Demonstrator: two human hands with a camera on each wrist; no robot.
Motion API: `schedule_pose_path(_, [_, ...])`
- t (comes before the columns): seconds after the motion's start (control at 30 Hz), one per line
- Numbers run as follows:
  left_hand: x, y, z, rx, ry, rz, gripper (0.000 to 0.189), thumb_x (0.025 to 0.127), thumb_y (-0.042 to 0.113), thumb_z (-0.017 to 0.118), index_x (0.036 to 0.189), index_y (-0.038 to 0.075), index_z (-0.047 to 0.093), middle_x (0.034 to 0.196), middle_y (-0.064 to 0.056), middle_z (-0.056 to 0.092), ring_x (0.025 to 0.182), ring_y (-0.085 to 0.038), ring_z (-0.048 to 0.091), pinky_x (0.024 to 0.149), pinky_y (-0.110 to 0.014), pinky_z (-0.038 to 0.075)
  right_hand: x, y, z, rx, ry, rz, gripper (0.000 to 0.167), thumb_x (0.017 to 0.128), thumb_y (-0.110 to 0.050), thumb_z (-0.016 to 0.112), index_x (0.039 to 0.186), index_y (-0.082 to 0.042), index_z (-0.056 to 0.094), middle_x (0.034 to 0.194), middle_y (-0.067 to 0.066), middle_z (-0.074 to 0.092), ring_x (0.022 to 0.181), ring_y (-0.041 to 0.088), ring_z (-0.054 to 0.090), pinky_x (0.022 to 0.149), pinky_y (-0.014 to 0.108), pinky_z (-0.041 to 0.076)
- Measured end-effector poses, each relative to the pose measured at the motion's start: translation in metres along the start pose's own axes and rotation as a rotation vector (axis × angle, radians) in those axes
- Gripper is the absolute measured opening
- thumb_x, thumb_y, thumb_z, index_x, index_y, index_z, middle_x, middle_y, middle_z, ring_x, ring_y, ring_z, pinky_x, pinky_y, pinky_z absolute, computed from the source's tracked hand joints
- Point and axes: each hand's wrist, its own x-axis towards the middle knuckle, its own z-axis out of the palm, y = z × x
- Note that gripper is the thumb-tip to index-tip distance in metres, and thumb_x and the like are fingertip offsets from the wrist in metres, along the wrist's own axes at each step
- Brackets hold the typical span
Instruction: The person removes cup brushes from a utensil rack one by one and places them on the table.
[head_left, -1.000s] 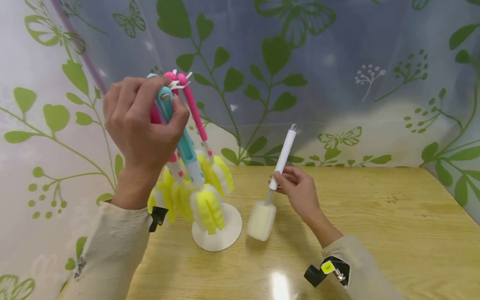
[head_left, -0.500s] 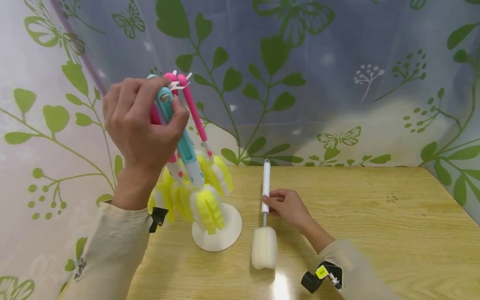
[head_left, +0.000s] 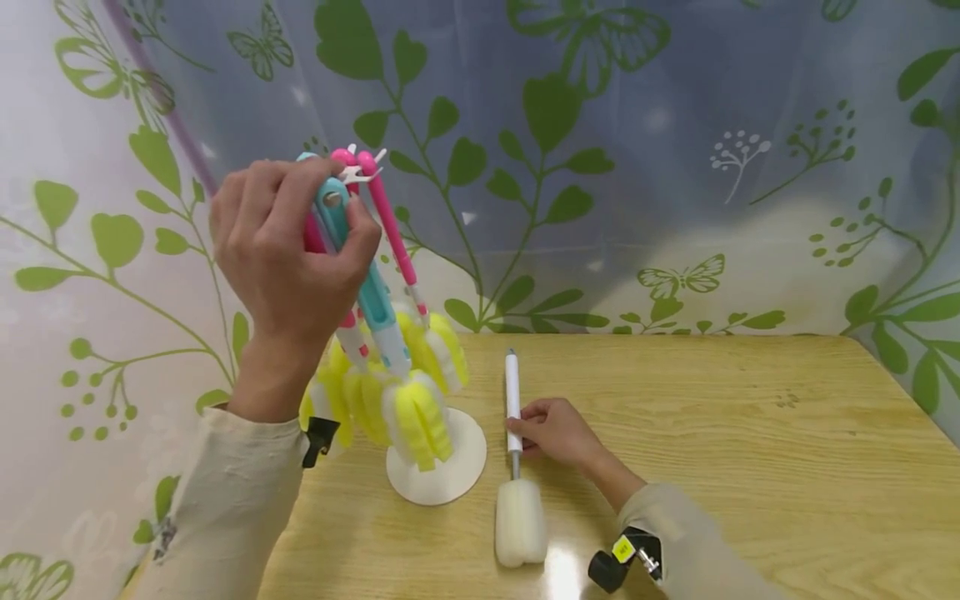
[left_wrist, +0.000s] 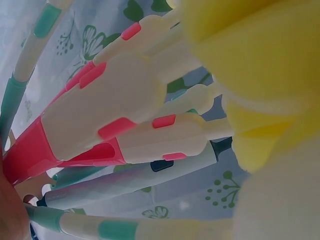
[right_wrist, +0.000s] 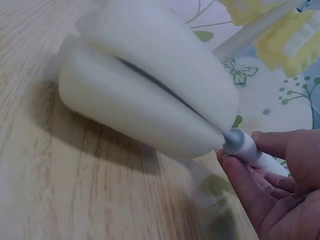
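At the top of a white stand with a round base (head_left: 467, 467), my left hand (head_left: 281, 233) grips the turquoise handle (head_left: 375, 302) of a hanging bottle brush, with pink handles crowded beside its fingers. Several brushes with yellow and white sponge heads (head_left: 422, 421) hang round this stand, and its post is mostly hidden. To the right, my right hand (head_left: 558, 433) pinches the white handle (head_left: 513, 387) of another bottle brush between thumb and fingers. Its cream sponge head (head_left: 521, 525) points toward me, low over the table. A slit runs along that sponge (right_wrist: 140, 117) in the right wrist view.
The wooden table (head_left: 750, 467) stretches to the right of both hands. Behind it hangs a curtain (head_left: 750, 200) printed with green leaves and butterflies, close to the table's back edge. Light reflects off the tabletop near the front.
My right hand has brought the white-handled bottle brush down and toward me, turning it from slanted to nearly straight. My left hand stays at the top of the stand.
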Motion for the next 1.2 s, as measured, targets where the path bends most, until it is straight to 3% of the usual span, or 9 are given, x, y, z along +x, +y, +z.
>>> schedule_pose_path(0.4, [-0.001,0.001,-0.001,0.007,-0.014,0.004,0.03,0.078,0.029,0.057,0.09,0.006,0.071,0.079,-0.013,0.06,0.079,-0.034,0.054,0.081,-0.043,0.04,0.0,0.009,0.006,-0.182,0.007,0.049,0.023,0.089,-0.019,0.066,0.093,0.003,0.061,0.07,0.009,0.065,0.059,0.019,0.065,0.056,0.033,0.055])
schedule_pose_path(0.63, [0.002,0.006,0.0,0.037,-0.017,-0.013,0.029,0.083,0.033,0.062,0.085,0.006,0.072,0.076,-0.012,0.06,0.076,-0.032,0.055,0.077,-0.043,0.042,0.0,0.013,0.005,-0.189,-0.01,0.04,0.022,0.09,-0.019,0.064,0.091,0.002,0.06,0.066,0.008,0.064,0.056,0.019,0.065,0.053,0.031,0.054])
schedule_pose_path(0.8, [0.005,0.007,0.0,0.05,0.018,-0.032,0.027,0.085,0.029,0.061,0.08,0.006,0.073,0.073,-0.011,0.06,0.074,-0.031,0.056,0.075,-0.044,0.043,0.002,0.012,0.006,-0.187,-0.023,0.069,0.022,0.09,-0.02,0.064,0.091,0.001,0.059,0.068,0.009,0.064,0.057,0.019,0.066,0.054,0.031,0.054])
schedule_pose_path(1.2, [0.004,0.007,0.005,-0.002,0.083,-0.036,0.026,0.083,0.026,0.061,0.075,0.004,0.072,0.072,-0.012,0.062,0.075,-0.033,0.057,0.075,-0.043,0.043,0.0,0.012,0.002,-0.151,-0.045,0.063,0.022,0.091,-0.019,0.063,0.09,0.003,0.057,0.068,0.011,0.063,0.056,0.02,0.066,0.054,0.032,0.055])
